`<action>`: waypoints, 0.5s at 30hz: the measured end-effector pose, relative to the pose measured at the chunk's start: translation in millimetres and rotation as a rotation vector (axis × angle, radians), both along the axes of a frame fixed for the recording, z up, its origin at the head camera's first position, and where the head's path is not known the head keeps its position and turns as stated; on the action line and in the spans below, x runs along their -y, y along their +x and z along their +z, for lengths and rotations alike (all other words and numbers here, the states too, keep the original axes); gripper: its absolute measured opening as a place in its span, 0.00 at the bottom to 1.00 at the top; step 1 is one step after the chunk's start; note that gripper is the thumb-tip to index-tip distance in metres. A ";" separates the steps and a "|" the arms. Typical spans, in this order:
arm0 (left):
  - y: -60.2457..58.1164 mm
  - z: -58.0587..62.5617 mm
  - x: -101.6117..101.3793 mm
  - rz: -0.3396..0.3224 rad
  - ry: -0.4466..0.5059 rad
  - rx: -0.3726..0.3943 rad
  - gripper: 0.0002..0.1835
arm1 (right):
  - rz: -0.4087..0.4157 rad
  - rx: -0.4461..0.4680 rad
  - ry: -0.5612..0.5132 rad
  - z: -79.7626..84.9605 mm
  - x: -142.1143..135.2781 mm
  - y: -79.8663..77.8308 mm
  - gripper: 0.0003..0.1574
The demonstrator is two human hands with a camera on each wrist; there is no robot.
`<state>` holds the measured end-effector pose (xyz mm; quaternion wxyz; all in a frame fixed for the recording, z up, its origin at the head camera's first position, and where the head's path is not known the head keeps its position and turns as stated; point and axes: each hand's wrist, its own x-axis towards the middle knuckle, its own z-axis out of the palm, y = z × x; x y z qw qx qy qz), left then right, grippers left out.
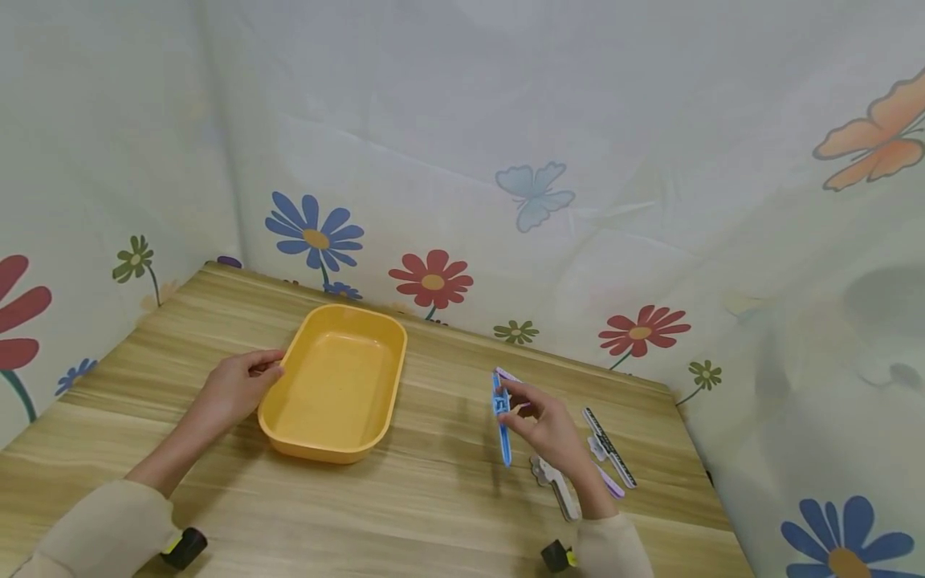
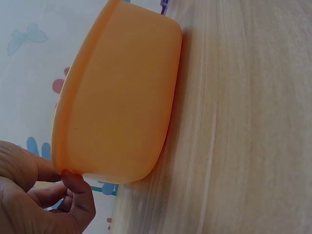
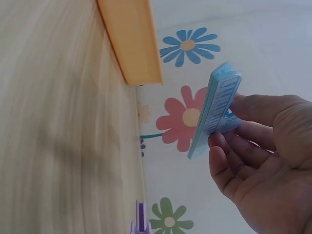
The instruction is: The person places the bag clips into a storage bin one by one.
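Note:
My left hand (image 1: 242, 387) pinches the left rim of a yellow plastic basin (image 1: 336, 393), thumb and finger on its edge. Bare inside, the basin stands on the wooden table. In the left wrist view, the basin's outer wall (image 2: 122, 92) fills much of the picture. My right hand (image 1: 543, 421) holds a long light-blue clip (image 1: 503, 437) above the table, right of the basin. Stripes like piano keys run along this clip (image 3: 222, 100) in the right wrist view, where thumb and fingers grip it by its back.
On the table by the right hand lie a black-and-white clip (image 1: 610, 449), a grey-white clip (image 1: 562, 491) and a purple clip (image 1: 610, 482), partly covered by the hand. Another purple clip (image 1: 508, 375) shows behind the blue one. A flower-printed cloth (image 1: 462, 201) borders the table.

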<state>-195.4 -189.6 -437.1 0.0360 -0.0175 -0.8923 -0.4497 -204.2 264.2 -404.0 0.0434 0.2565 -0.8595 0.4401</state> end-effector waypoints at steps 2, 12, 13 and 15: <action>-0.5 0.2 0.2 0.001 -0.004 -0.010 0.24 | -0.021 0.010 -0.010 3.7 1.5 -0.3 0.30; 0.6 -0.6 1.2 0.002 0.009 0.022 0.26 | -0.054 0.036 -0.007 16.6 12.1 0.2 0.28; 0.6 -0.6 1.0 0.004 0.010 0.023 0.26 | -0.057 0.039 -0.004 17.7 12.9 0.2 0.29; 0.4 -0.1 1.0 0.004 0.010 0.020 0.26 | -0.055 0.043 -0.005 19.7 14.4 -0.3 0.29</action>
